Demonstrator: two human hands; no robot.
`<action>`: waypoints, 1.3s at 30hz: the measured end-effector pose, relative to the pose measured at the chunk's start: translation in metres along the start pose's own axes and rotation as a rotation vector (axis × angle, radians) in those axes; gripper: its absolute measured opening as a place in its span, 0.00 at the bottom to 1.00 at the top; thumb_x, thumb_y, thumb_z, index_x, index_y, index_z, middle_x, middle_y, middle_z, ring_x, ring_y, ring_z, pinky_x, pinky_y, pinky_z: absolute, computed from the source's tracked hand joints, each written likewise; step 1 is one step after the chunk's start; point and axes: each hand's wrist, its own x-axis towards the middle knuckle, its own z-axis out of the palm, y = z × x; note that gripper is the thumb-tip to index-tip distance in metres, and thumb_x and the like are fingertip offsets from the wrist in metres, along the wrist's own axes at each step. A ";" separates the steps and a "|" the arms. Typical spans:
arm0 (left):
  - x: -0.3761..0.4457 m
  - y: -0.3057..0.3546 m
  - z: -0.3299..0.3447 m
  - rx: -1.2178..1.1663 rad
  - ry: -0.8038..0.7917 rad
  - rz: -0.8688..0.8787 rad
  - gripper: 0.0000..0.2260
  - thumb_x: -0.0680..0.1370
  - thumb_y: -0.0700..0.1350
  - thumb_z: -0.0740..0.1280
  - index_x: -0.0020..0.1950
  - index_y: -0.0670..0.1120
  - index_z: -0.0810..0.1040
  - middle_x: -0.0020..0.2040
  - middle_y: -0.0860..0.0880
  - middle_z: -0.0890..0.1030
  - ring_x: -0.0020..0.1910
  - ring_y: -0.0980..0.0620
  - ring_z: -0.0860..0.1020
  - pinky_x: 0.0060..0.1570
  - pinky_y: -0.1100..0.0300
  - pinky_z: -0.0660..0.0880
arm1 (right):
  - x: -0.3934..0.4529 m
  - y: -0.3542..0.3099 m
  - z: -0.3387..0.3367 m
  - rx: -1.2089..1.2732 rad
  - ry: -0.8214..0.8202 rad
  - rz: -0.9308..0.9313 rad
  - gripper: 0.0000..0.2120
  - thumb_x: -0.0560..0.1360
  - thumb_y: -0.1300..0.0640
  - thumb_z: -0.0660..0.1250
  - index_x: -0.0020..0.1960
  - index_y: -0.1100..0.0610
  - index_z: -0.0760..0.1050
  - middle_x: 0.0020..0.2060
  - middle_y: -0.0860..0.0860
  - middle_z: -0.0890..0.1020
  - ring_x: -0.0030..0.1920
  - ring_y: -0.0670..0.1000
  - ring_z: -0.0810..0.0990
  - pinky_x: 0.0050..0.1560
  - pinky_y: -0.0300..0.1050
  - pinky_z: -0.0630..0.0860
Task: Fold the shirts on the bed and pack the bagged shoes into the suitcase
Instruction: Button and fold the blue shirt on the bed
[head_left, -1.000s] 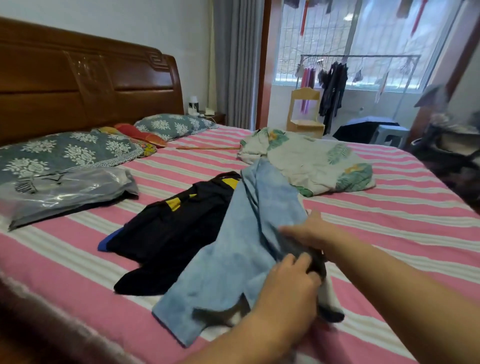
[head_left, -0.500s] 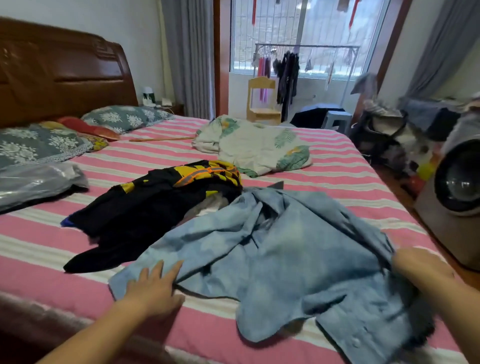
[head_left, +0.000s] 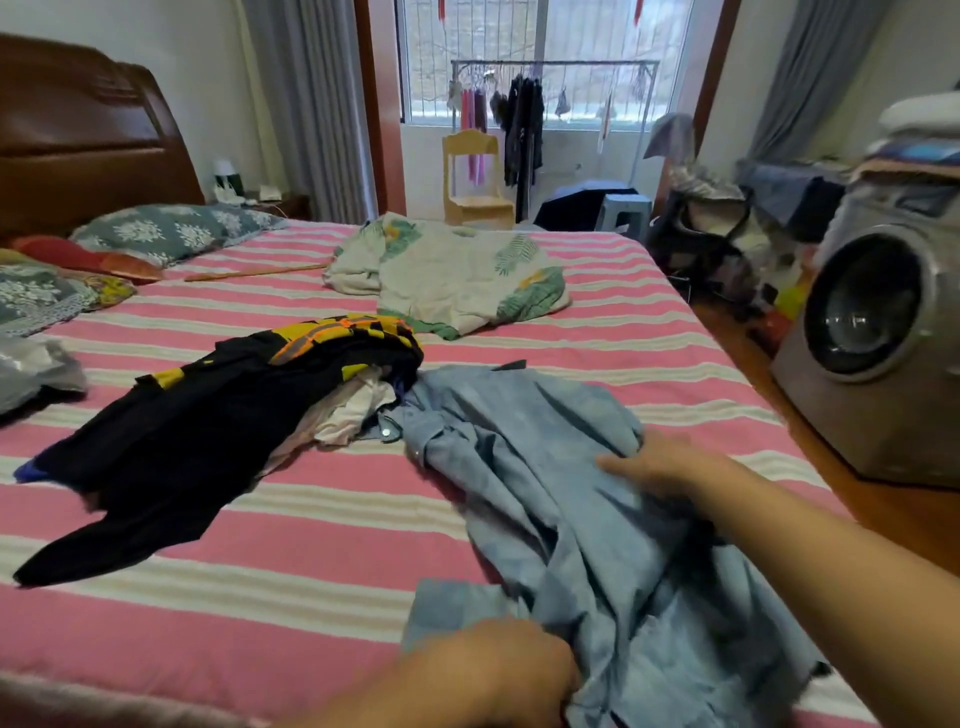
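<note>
A light blue button shirt (head_left: 561, 499) lies crumpled on the near right part of the pink striped bed (head_left: 291, 525). My left hand (head_left: 498, 670) grips its near edge at the bottom of the view, fingers curled into the cloth. Further up, my right hand (head_left: 660, 462) rests on the shirt's middle with fingers stretched to the left. A black and yellow shirt (head_left: 218, 431) lies left of it, over a pale garment (head_left: 353, 410). A leaf-print shirt (head_left: 452, 275) lies further back. A grey plastic bag (head_left: 31, 374) shows at the left edge, its contents hidden. No suitcase is in view.
Patterned pillows (head_left: 166, 231) and a wooden headboard (head_left: 78, 140) are at the far left. A washing machine (head_left: 872, 332) stands right of the bed, with piled clutter (head_left: 717, 234) behind it. A small wooden chair (head_left: 475, 182) and a clothes rack (head_left: 550, 104) stand by the window.
My left hand moved right from the shirt's left part and took hold of its near edge. My right hand came inward onto the shirt's middle. The blue shirt bunched toward the right.
</note>
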 end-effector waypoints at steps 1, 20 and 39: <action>-0.006 -0.005 -0.008 0.047 -0.076 0.002 0.17 0.84 0.52 0.61 0.71 0.50 0.75 0.70 0.47 0.76 0.69 0.43 0.73 0.71 0.46 0.67 | 0.006 0.008 -0.001 -0.089 0.087 0.012 0.53 0.67 0.23 0.63 0.81 0.52 0.53 0.79 0.59 0.59 0.75 0.65 0.62 0.72 0.61 0.64; 0.057 0.042 -0.038 -0.704 0.419 0.134 0.16 0.78 0.40 0.67 0.65 0.50 0.77 0.60 0.52 0.81 0.56 0.50 0.79 0.53 0.57 0.76 | -0.053 0.170 -0.058 -0.040 0.554 0.216 0.14 0.77 0.57 0.61 0.62 0.53 0.74 0.58 0.62 0.79 0.56 0.65 0.79 0.51 0.54 0.74; -0.053 -0.018 -0.014 -0.814 0.642 -0.080 0.17 0.82 0.59 0.63 0.65 0.50 0.77 0.61 0.51 0.78 0.54 0.51 0.79 0.50 0.53 0.74 | -0.207 0.014 0.063 -0.054 -0.228 -0.935 0.18 0.78 0.59 0.66 0.68 0.60 0.75 0.63 0.59 0.78 0.63 0.58 0.76 0.66 0.50 0.70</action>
